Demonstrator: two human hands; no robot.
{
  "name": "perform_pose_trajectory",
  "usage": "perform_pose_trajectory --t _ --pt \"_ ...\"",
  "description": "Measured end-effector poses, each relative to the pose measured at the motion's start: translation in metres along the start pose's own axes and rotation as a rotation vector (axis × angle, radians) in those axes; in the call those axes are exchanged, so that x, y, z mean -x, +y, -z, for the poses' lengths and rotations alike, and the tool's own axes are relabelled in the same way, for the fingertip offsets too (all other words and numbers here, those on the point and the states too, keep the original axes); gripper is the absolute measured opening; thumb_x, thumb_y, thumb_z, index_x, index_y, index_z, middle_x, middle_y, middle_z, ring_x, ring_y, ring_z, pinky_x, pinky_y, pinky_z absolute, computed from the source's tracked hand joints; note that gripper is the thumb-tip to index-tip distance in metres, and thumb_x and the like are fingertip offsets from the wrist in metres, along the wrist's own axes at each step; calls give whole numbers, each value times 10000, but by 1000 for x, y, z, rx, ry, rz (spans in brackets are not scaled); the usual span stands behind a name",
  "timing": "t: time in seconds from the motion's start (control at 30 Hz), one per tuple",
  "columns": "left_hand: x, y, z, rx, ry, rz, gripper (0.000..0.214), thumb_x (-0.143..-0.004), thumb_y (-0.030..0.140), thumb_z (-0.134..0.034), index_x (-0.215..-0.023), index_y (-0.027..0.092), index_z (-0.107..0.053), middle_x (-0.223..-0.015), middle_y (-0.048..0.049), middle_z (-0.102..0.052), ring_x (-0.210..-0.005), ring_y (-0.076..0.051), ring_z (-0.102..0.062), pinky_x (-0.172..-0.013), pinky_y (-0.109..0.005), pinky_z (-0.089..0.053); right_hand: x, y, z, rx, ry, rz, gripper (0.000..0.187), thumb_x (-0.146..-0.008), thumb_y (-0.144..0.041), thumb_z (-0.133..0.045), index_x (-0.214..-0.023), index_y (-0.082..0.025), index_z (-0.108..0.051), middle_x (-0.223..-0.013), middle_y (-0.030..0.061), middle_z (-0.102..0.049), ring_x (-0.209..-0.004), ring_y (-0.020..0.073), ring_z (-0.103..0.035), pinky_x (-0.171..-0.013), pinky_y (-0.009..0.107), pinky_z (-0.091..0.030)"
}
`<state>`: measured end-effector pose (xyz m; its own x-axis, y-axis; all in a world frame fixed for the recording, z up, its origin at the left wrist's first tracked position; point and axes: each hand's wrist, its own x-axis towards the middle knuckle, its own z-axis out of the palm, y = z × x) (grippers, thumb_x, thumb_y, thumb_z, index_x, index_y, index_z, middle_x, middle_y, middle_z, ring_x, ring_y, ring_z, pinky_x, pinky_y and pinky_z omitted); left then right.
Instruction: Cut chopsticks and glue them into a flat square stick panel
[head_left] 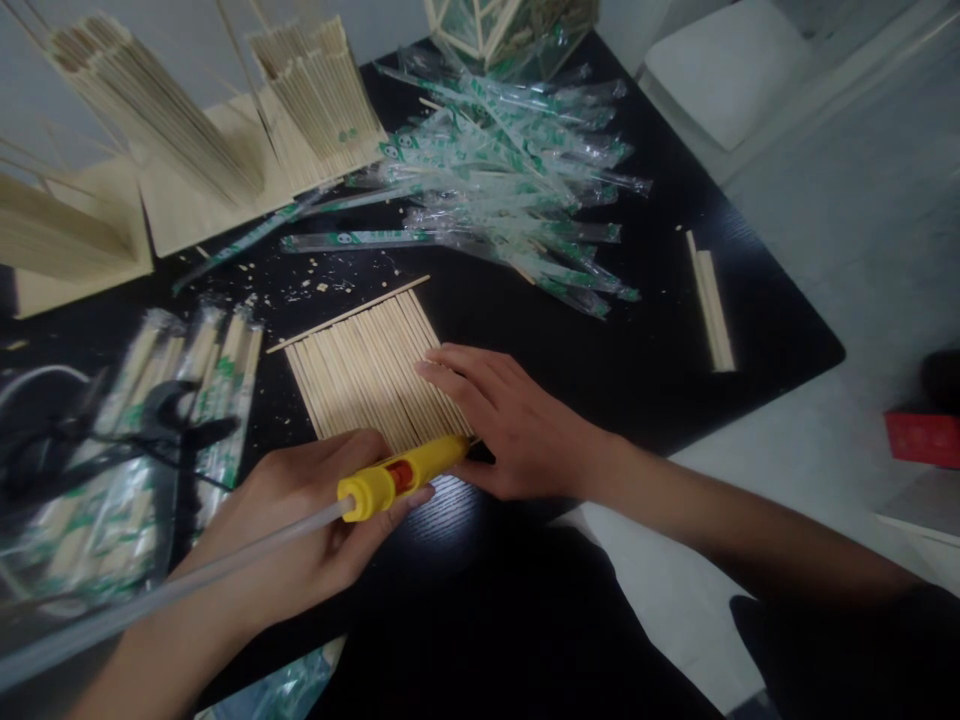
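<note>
My left hand (300,510) is closed around a yellow hot glue gun (409,475). A long translucent glue stick (225,560) runs out of its back end to the lower left. The gun lies along the near edge of a flat panel of wooden chopsticks (360,370), laid side by side, with its tip towards the right corner. One chopstick (345,315) crosses the panel's far end. My right hand (517,420) rests its outstretched fingers on the panel's right edge, its thumb close to the gun's tip. The tip itself is hard to make out.
Empty clear wrappers (510,180) are heaped at the back of the black table (622,370). Wrapped chopsticks (112,480) and a black stand (176,450) lie at left. Upright chopstick structures (157,110) stand behind. Loose chopsticks (712,310) lie at right.
</note>
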<state>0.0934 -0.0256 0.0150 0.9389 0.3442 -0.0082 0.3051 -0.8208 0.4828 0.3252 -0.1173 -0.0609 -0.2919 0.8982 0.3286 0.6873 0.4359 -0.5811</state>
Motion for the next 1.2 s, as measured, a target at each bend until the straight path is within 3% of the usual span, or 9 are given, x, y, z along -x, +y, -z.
perform_pose_trajectory --t 0.37,0.63,1.0,1.2 --pt "-2 1 -2 -12 2 1 313 -1076 409 -498 -850 203 -564 -677 22 -565 -517 -117 -552 -470 -284 -407 -1 2 0 -60 3 -7 803 -945 -404 -684 -1565 -113 -265 -1564 254 -442 -1511 350 -371 -1212 591 -370" --pt "-3 2 -2 23 5 11 235 -1068 337 -527 -879 200 -554 -722 24 -566 -549 -103 -550 -482 -271 -402 0 0 0 -84 -5 -26 812 -947 -377 -678 -1583 -162 -221 -1575 250 -427 -1520 352 -364 -1201 618 -370" --pt "0 0 -3 29 6 14 240 -1057 356 -542 -880 197 -570 -728 23 -574 -537 -93 -546 -478 -254 -407 0 2 -1 -83 11 -6 839 -924 -381 -711 -1573 -126 -245 -1568 254 -436 -1510 349 -375 -1209 587 -372" --pt "-3 1 -3 26 7 18 264 -1070 374 -521 -865 208 -544 -708 35 -557 -524 -86 -536 -471 -253 -401 -1 2 -3 -92 16 -15 862 -918 -395 -721 -1585 -158 -230 -1575 241 -436 -1515 347 -375 -1210 592 -369"
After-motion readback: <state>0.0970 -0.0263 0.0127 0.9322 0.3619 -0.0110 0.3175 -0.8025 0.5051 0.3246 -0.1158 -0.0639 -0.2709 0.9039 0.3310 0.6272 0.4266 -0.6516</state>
